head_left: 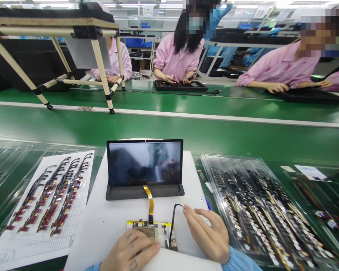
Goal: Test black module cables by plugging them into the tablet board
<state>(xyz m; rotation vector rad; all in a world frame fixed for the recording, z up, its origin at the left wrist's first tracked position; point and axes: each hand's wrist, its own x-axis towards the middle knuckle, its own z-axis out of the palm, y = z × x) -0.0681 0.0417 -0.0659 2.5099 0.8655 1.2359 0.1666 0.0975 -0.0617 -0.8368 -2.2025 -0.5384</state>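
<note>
The right hand (206, 235) pinches a thin black cable (173, 222) over the circuit board (151, 230); the left hand (130, 250) seems open on it. A tug could strain the gold ribbon (149, 199).

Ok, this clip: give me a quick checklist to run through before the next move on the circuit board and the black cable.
Gold flex ribbon linking tablet screen to circuit board: ok, it runs unbroken between them.
Ribbon seated at the board: cannot tell, the joint is too small to judge.
Left hand on the board: ok, it rests on the board's near part.
Right hand on the thin black cable: ok, its fingers are at the cable's upper end.
Cable's lower end plugged in: cannot tell, it reaches the board's right side.
Screen showing an image: cannot tell, reflections cover the glass.
</note>
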